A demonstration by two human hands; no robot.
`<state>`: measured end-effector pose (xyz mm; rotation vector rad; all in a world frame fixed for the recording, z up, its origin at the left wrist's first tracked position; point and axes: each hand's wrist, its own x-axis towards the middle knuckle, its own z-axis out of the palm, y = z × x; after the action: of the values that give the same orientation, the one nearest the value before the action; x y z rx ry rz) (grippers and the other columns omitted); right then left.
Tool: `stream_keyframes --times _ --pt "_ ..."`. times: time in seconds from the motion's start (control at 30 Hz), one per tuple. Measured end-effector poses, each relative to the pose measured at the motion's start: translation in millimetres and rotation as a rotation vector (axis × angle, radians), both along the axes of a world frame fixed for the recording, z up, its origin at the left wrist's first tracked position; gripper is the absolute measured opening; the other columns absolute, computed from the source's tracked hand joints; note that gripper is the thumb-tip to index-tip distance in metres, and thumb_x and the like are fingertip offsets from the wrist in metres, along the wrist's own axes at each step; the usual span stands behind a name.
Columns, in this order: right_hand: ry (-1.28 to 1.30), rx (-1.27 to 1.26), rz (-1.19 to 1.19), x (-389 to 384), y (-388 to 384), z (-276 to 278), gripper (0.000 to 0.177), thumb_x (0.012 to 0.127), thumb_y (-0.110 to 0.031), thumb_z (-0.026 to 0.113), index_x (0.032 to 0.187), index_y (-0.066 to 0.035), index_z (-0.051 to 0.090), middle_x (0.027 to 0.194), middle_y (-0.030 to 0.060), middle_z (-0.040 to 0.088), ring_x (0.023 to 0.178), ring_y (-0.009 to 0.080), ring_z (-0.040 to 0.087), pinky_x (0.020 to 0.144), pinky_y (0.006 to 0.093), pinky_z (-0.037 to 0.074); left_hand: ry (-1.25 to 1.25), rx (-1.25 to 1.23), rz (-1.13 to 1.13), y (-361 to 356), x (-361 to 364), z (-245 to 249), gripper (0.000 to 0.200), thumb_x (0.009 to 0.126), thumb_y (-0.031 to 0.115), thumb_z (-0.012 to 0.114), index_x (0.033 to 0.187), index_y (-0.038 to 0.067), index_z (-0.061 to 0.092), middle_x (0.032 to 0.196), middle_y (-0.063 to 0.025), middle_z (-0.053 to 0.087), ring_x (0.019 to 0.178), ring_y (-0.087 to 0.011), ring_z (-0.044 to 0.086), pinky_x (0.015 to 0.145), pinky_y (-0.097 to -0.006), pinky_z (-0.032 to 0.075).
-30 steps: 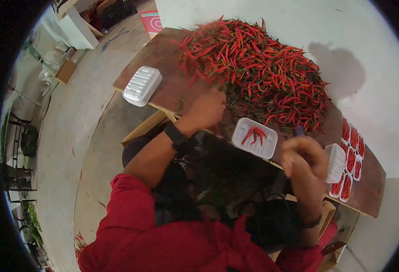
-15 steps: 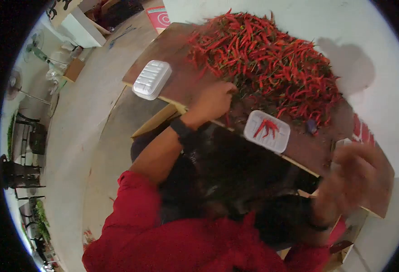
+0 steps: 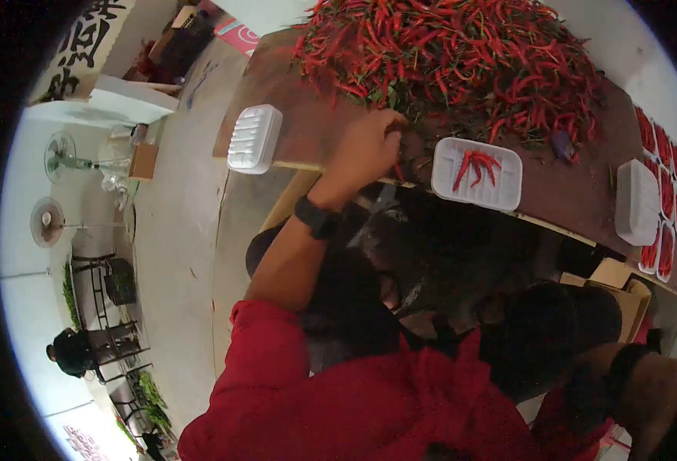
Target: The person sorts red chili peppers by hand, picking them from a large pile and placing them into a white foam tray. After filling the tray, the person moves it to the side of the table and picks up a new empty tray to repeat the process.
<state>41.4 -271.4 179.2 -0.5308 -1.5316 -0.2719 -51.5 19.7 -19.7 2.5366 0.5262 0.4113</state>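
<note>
At the near left edge of a large heap of red chili peppers point(image 3: 446, 54), my left hand point(image 3: 368, 150) has its fingers curled together, thumb against forefinger. What they hold, if anything, is hidden. Just below its fingertips a single red chili point(image 3: 398, 170) lies by the table edge. Beside this hand, to the right, sits a white foam tray point(image 3: 444, 182) with several red chilies point(image 3: 474, 167) in it. My right hand point(image 3: 665, 388) is low at the right border, away from the table; its fingers do not show.
An upside-down white tray point(image 3: 255, 139) lies at the table's left. More white trays point(image 3: 637, 203) stand on the right, next to several chili-filled trays point(image 3: 665, 192). A cardboard box point(image 3: 634, 300) is under the table. Fans point(image 3: 60, 157) and a person point(image 3: 73, 352) are far left.
My right hand has dropped from near the table's right end to the lower right border. The view has shifted, showing the filled trays. My left hand stays at the heap's edge.
</note>
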Motion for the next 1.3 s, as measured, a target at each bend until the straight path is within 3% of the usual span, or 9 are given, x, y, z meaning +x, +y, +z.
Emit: stream_keyframes --times 0.4,0.6,0.8,0.87,0.9,0.93,0.97,1.07,1.3 --pt "-0.033 -0.165 -0.042 20.5 -8.1 -3.7 0.025 0.078 -0.006 0.051 0.102 0.002 0.053 0.103 0.013 0.056 0.091 0.0232 0.057 0.083 0.0336 0.045 -0.014 0.014 -0.004 -7.2 8.7 -9.6 0.025 0.08 0.013 0.052 0.101 0.004 0.061 0.1 -0.0172 0.062 0.097 -0.0338 0.058 0.084 -0.0407 0.046" --pt "-0.058 -0.079 -0.071 7.1 -4.5 -1.1 0.025 0.077 -0.005 0.052 0.101 0.002 0.053 0.103 0.0128 0.056 0.091 0.0229 0.057 0.084 0.0329 0.045 0.008 0.062 -0.017 -6.3 5.2 6.8 0.027 0.08 0.015 0.056 0.103 0.002 0.06 0.101 -0.0174 0.062 0.095 -0.0327 0.059 0.083 -0.0391 0.047" --pt "0.039 0.011 -0.338 11.1 6.7 5.0 0.026 0.076 -0.004 0.053 0.101 0.001 0.054 0.104 0.0126 0.056 0.091 0.0226 0.057 0.084 0.0323 0.045 0.023 -0.343 -0.018 -20.6 3.0 32.8 0.024 0.079 0.019 0.061 0.093 -0.001 0.063 0.084 -0.0123 0.064 0.074 -0.0214 0.063 0.066 -0.0336 0.049" --pt "0.155 -0.231 -0.56 14.8 20.3 -15.1 0.026 0.075 -0.003 0.053 0.101 0.001 0.054 0.104 0.0125 0.057 0.091 0.0225 0.057 0.084 0.032 0.045 0.124 -0.614 0.041 -30.3 -2.6 37.4 0.021 0.08 0.02 0.063 0.089 0.001 0.064 0.075 -0.0072 0.062 0.063 -0.0118 0.06 0.058 -0.0275 0.048" --pt "0.199 -0.469 -0.633 14.9 29.5 -34.3 0.026 0.075 -0.003 0.053 0.101 0.001 0.054 0.104 0.0125 0.057 0.091 0.0224 0.057 0.084 0.0319 0.044 0.114 -0.608 0.03 -36.1 -4.1 41.6 0.021 0.08 0.02 0.063 0.089 0.001 0.064 0.075 -0.0072 0.062 0.063 -0.0118 0.06 0.058 -0.0275 0.048" --pt "0.222 -0.622 -0.605 21.4 42.2 -68.2 0.024 0.07 0.001 0.059 0.094 -0.001 0.058 0.094 0.0099 0.057 0.086 0.0166 0.055 0.076 0.0297 0.044 0.122 -0.652 0.003 -43.2 -5.5 47.2 0.019 0.081 0.019 0.062 0.087 0.002 0.064 0.073 -0.0053 0.062 0.061 -0.0101 0.059 0.057 -0.0261 0.047" --pt "0.189 -0.905 -0.61 16.8 44.7 -84.7 0.016 0.072 0.0 0.061 0.088 -0.004 0.061 0.087 0.0101 0.059 0.08 0.0199 0.058 0.073 0.0321 0.046 0.132 -0.696 -0.025 -50.0 -7.3 50.4 0.017 0.082 0.018 0.062 0.086 0.002 0.064 0.071 -0.0035 0.061 0.06 -0.0084 0.057 0.056 -0.0246 0.046" --pt "0.175 -1.225 -0.54 -2.1 50.5 -150.1 0.024 0.071 -0.015 0.068 0.091 -0.003 0.062 0.088 0.0152 0.061 0.078 0.0319 0.06 0.069 0.0387 0.048 0.112 -0.835 -0.121 -66.5 -15.2 40.0 0.016 0.084 0.015 0.059 0.087 0.0 0.062 0.072 -0.0035 0.061 0.059 -0.0099 0.058 0.056 -0.0248 0.046" --pt "0.14 -1.469 -0.507 -20.5 41.0 -185.7 0.023 0.075 -0.025 0.061 0.09 -0.007 0.065 0.083 0.0174 0.063 0.079 0.036 0.06 0.07 0.0451 0.047 0.222 -1.063 -0.102 -92.6 -29.9 17.8 0.015 0.087 0.014 0.055 0.089 0.0 0.058 0.074 -0.0052 0.061 0.059 -0.0117 0.058 0.056 -0.0253 0.047"
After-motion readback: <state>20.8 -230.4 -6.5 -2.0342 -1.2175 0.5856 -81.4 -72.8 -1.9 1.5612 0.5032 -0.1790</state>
